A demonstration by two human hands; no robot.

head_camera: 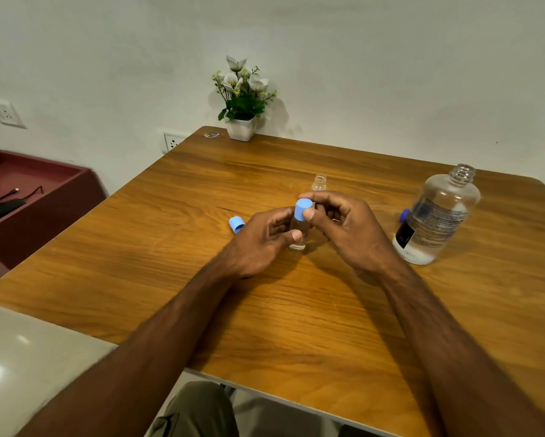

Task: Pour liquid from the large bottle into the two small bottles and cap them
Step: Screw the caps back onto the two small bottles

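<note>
A small clear bottle stands upright mid-table, and my left hand holds its body between thumb and fingers. On its neck sits a light blue cap, which my right hand pinches with thumb and fingers. Behind my hands a second small clear bottle stands uncapped, mostly hidden. Another light blue cap lies on its side left of my left hand. The large clear bottle stands open at the right, part filled with clear liquid, a dark blue cap lying beside it.
The wooden table reaches the wall, where a white pot of flowers stands at the back edge. A dark red shelf unit with cables sits to the left. Wall sockets lie behind the table's left corner.
</note>
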